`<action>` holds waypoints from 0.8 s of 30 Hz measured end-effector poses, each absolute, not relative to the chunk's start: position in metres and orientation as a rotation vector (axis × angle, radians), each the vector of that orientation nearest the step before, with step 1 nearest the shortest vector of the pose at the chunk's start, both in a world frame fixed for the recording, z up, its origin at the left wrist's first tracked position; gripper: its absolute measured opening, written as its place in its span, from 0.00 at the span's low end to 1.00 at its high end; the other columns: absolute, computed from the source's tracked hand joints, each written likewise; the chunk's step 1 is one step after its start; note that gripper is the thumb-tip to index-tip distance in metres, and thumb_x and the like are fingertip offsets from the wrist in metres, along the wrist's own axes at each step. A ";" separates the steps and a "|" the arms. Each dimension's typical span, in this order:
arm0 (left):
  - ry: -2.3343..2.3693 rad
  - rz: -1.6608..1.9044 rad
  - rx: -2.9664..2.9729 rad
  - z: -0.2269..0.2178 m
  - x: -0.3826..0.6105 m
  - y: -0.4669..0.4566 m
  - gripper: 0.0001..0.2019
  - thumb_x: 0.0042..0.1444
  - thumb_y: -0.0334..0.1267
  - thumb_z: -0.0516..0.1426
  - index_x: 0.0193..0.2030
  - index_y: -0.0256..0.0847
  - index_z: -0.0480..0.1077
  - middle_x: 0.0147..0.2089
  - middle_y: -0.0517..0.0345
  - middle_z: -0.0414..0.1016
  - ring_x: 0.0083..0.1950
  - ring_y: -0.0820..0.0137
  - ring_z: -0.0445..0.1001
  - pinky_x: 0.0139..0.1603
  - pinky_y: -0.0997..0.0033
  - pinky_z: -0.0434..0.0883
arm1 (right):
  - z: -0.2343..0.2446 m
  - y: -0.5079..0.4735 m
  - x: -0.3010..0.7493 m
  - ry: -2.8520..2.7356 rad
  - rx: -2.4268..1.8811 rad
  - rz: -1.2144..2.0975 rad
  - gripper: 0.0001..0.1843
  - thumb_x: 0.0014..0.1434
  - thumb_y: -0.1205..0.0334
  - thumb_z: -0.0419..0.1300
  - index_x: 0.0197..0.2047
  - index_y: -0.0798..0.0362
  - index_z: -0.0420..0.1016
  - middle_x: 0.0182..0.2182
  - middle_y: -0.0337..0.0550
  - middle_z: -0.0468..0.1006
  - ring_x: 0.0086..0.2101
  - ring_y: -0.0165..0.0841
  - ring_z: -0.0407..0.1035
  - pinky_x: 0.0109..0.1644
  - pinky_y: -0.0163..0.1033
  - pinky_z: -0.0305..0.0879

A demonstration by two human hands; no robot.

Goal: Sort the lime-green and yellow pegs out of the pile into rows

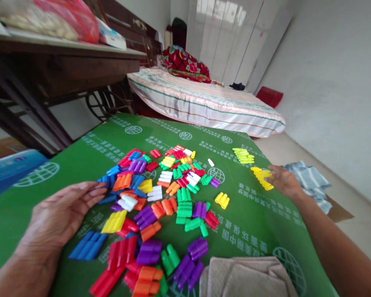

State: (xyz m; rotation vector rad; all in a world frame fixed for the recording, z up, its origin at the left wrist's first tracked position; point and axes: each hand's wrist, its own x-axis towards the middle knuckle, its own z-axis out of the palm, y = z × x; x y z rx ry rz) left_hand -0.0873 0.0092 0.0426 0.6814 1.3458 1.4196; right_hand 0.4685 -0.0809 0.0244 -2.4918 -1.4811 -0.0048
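A heap of small ribbed plastic pieces point(160, 198) in red, blue, purple, green, orange, yellow and white lies on a green printed sheet point(253, 218). My left hand point(63, 210) rests flat on the sheet at the heap's left edge, fingers stretched out beside blue pieces. My right hand point(282, 179) reaches to the far right, its fingertips pinched on a stack of yellow pieces point(262, 177). Another stack of lighter yellow pieces point(243, 155) lies just beyond it. A single yellow piece point(222, 200) sits apart from the heap.
A folded beige towel point(244, 276) lies at the sheet's near edge. A dark wooden table point(49, 62) with bags on top stands at left, a bed point(204, 103) behind. A blue-striped cloth point(312, 181) lies on cardboard at the right.
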 end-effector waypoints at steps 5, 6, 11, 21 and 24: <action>1.356 1.402 0.715 0.038 -0.090 0.010 0.02 0.39 0.35 0.60 0.24 0.40 0.73 0.28 0.57 0.79 0.34 0.67 0.76 0.49 0.63 0.74 | 0.011 -0.064 0.490 -1.467 -2.517 0.094 0.29 0.51 0.58 0.62 0.56 0.55 0.69 0.42 0.51 0.79 0.36 0.40 0.75 0.40 0.42 0.69; 1.357 1.400 0.717 0.038 -0.090 0.010 0.02 0.40 0.34 0.60 0.24 0.40 0.73 0.28 0.57 0.79 0.34 0.68 0.76 0.47 0.64 0.75 | 0.008 -0.063 0.493 -1.471 -2.516 0.112 0.29 0.51 0.58 0.63 0.57 0.55 0.68 0.41 0.51 0.79 0.36 0.39 0.75 0.39 0.41 0.69; 1.311 1.427 0.703 0.033 -0.092 0.013 0.02 0.40 0.33 0.60 0.24 0.39 0.73 0.28 0.58 0.79 0.33 0.69 0.76 0.35 0.73 0.76 | 0.006 -0.059 0.497 -1.497 -2.507 0.134 0.30 0.50 0.59 0.64 0.57 0.55 0.69 0.41 0.50 0.79 0.35 0.38 0.75 0.38 0.40 0.70; 1.254 1.430 0.745 0.022 -0.100 0.018 0.04 0.38 0.32 0.61 0.25 0.37 0.74 0.28 0.56 0.79 0.32 0.68 0.77 0.31 0.74 0.76 | 0.013 -0.053 0.489 -1.481 -2.568 0.194 0.29 0.51 0.59 0.63 0.57 0.56 0.69 0.43 0.53 0.78 0.38 0.40 0.74 0.41 0.39 0.68; 1.252 1.433 0.748 0.024 -0.097 0.017 0.04 0.37 0.32 0.61 0.25 0.37 0.74 0.28 0.56 0.79 0.31 0.68 0.77 0.30 0.74 0.77 | 0.014 -0.052 0.491 -1.491 -2.562 0.213 0.30 0.53 0.59 0.61 0.58 0.58 0.68 0.44 0.54 0.78 0.37 0.39 0.74 0.40 0.38 0.67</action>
